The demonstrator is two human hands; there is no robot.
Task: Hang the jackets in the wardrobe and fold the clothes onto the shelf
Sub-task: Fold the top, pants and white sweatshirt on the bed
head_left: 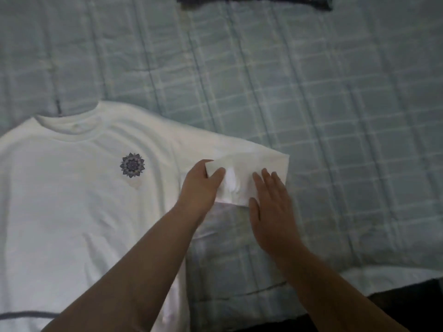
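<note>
The white T-shirt (72,200) lies flat, chest up, on the bed, its left side and hem cut off by the frame. A small purple flower emblem (132,165) sits left of the fingers. The left hand (200,185) pinches the folded-back edge of the sleeve (242,168), thumb on top. Beside it the right hand (271,212) presses the soft cloth, fingers straight and slightly apart. A pale checked quilted bedspread (335,116) spreads beyond the fingertips. A blurred dark garment (254,1) is cropped at the top.

White T-shirt (72,200) on quilt (311,92), left hand (200,185) pinching sleeve (242,168), right hand (271,207) flat.
</note>
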